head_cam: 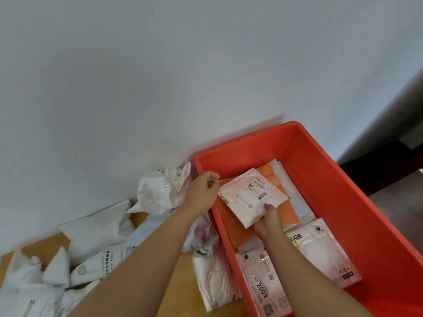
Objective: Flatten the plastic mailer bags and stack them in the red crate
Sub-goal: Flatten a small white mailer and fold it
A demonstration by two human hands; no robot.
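Fingers: right hand [269, 221] pinches white labelled mailer [251, 197], left hand [202, 191] pinches its far corner | Location: over orange mailer [258, 221] inside red crate [332, 179] | Risk: slick plastic may slide askew on release.

A plain white wall [160, 76] fills the frame from nine o'clock round to one o'clock, evenly and softly lit. A light wooden tabletop [180, 294] shows at six to eight o'clock. At three o'clock sits dark furniture [377, 165], with a grey panel [393, 110] above it.
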